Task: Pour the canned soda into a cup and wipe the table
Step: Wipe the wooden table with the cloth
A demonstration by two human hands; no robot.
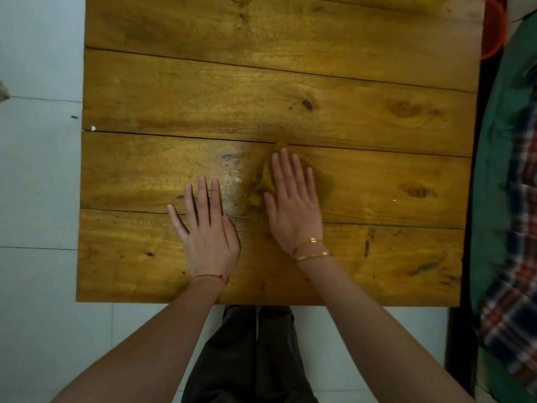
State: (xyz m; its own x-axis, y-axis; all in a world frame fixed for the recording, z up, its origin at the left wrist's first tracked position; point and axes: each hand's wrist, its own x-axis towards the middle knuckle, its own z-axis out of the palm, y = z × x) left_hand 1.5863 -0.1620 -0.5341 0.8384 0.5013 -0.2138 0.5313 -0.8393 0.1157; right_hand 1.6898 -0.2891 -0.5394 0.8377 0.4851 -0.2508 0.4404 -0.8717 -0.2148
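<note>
Wooden table point(348, 117) bare beyond hands; right hand point(293, 205) flat on cloth point(263, 181).

Most of the yellow cloth point(266, 181) is covered by the flat right hand point(293, 207). The table point(261, 82) is cut off at the top edge. At the right edge, what may be plaid fabric point(514, 274) is cropped.

Both hands are lying flat on the plank-built yellow-brown wooden table point(348, 91): the left hand point(207, 228) is resting on bare wood, while the right hand point(293, 205) is pressing a crumpled mustard-yellow cloth point(263, 181) under spread fingers.
</note>
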